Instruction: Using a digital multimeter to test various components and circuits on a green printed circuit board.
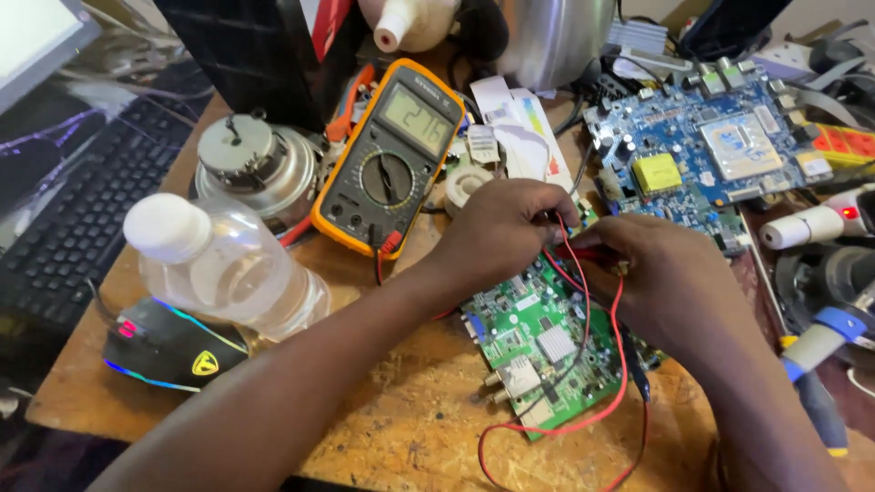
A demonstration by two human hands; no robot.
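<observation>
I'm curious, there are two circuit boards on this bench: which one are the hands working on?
The green circuit board, lying on the wooden table under both hands. The blue circuit board sits farther back to the right, untouched.

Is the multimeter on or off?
On: the multimeter shows digits on its lit display, and its leads run toward both hands over the green board.

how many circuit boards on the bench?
2. A green board lies under both hands at the centre; a blue board sits at the upper right. More may be hidden in the clutter behind.
</observation>
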